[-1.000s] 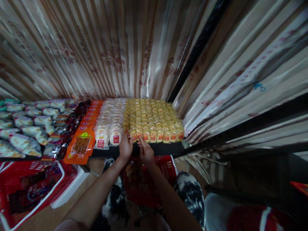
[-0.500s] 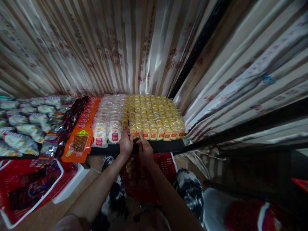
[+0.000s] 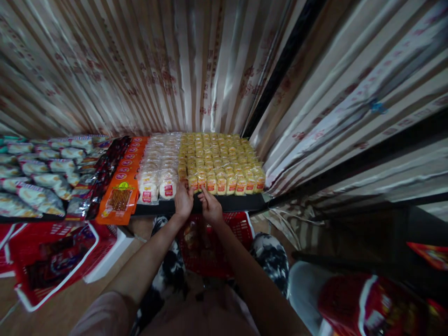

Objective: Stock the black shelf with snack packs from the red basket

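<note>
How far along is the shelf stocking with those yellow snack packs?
Mostly done: the yellow snack packs fill the shelf in full rows to its front edge. In hand: the left hand and right hand are at the front-left packs. Left: the red basket below seems to hold some goods, too dark to identify.

Yellow snack packs point(image 3: 224, 182): red labels, print too small to read.
White round packs point(image 3: 168, 189), left of the yellow snack packs: red labels, illegible.
Orange packet point(image 3: 119, 200): yellow-green badge, unreadable.
</note>
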The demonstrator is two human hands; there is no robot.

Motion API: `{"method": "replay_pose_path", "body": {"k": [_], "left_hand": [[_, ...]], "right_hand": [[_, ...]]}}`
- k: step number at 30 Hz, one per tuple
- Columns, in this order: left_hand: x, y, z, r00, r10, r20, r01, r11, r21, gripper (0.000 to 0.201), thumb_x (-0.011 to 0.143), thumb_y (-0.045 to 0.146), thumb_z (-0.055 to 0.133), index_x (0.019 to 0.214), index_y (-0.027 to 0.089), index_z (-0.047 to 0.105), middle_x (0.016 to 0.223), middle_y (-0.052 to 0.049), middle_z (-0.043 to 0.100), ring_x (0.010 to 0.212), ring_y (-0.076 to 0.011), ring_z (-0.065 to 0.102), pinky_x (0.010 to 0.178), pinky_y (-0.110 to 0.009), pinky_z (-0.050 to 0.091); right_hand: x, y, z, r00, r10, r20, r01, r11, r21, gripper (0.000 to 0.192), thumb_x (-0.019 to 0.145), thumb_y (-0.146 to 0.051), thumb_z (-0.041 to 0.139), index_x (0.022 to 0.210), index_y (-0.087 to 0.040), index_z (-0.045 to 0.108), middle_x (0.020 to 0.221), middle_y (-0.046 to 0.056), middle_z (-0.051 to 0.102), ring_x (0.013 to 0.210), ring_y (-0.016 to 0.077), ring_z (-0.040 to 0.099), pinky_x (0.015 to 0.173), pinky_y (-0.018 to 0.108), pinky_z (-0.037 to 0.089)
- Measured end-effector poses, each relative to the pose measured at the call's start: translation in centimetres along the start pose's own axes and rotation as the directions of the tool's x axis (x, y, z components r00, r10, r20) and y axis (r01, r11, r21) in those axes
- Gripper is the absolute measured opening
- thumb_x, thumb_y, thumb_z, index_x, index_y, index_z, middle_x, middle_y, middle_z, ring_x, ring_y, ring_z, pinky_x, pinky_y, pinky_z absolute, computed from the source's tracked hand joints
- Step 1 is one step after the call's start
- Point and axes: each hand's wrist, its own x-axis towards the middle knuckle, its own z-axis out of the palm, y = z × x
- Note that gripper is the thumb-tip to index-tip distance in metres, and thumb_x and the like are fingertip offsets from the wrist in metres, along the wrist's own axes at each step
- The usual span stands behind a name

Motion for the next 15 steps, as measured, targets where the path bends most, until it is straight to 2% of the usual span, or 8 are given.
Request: {"method": "replay_pose_path", "body": {"k": [5,8,10,11,13,15], "left_hand": [[-0.7,0.1,-0.7,1.000,0.003,-0.012,-0.002,1.000,0.018,0.028,0.084,0.031,0.052,0.105,0.014,0.049,0.098,-0.009,0.053,0.084,-0.0181,0.054,0.081,-0.033,0.046],[-1.6,0.7,-1.4,0.999,-0.025,-0.037,0.028,0.997,0.073,0.024,0.085,0.030,0.049,0.102,0.013,0.050,0.099,-0.010,0.053,0.086,-0.0186,0.055,0.079,-0.032,0.046],[-3.2,1.0,-1.8,0.999,-0.006,-0.032,0.009,0.995,0.097,0.019,0.088,0.027,0.043,0.099,0.015,0.052,0.096,-0.009,0.055,0.090,-0.0188,0.056,0.078,-0.030,0.045],[-4.4,1.0,-1.9,1.000,0.010,-0.010,-0.009,0.995,0.101,0.018,0.088,0.025,0.040,0.096,0.017,0.054,0.094,-0.008,0.056,0.091,-0.0184,0.056,0.078,-0.029,0.045],[-7.4,0.8,-1.7,0.994,0.021,0.107,-0.032,0.994,0.106,0.018,0.088,0.023,0.038,0.093,0.019,0.056,0.091,-0.006,0.057,0.088,-0.0174,0.057,0.075,-0.027,0.045],[-10.8,-0.1,-0.9,0.950,-0.023,0.312,-0.019,0.991,0.132,0.018,0.087,0.021,0.040,0.093,0.021,0.058,0.093,-0.006,0.058,0.083,-0.0172,0.059,0.070,-0.027,0.045]], "right_hand": [[-1.1,-1.1,-0.7,0.999,0.036,-0.028,-0.033,0.995,0.094,0.043,0.084,-0.015,0.035,0.123,-0.017,0.054,0.096,0.007,0.065,0.080,0.0124,0.060,0.079,0.027,0.051],[-3.4,-1.7,-1.0,0.991,0.118,-0.059,-0.111,0.988,0.106,0.035,0.084,-0.018,0.040,0.112,-0.017,0.060,0.089,0.006,0.067,0.081,0.0138,0.062,0.080,0.028,0.051],[-5.5,-1.5,-0.9,0.981,0.189,-0.051,-0.184,0.979,0.085,0.030,0.083,-0.020,0.042,0.103,-0.017,0.063,0.089,0.007,0.069,0.084,0.0157,0.064,0.082,0.030,0.050],[-6.7,-1.2,-0.8,0.972,0.232,-0.034,-0.229,0.971,0.060,0.028,0.082,-0.021,0.043,0.099,-0.017,0.065,0.089,0.007,0.070,0.085,0.0168,0.064,0.082,0.031,0.050],[-9.0,-0.2,-0.4,0.934,0.355,0.035,-0.356,0.935,0.003,0.025,0.081,-0.021,0.044,0.092,-0.019,0.067,0.087,0.006,0.071,0.080,0.0175,0.065,0.078,0.030,0.050],[-10.9,1.1,0.3,0.866,0.483,0.128,-0.483,0.875,-0.035,0.024,0.080,-0.021,0.045,0.090,-0.020,0.067,0.083,0.006,0.071,0.074,0.0174,0.065,0.072,0.028,0.050]]}}
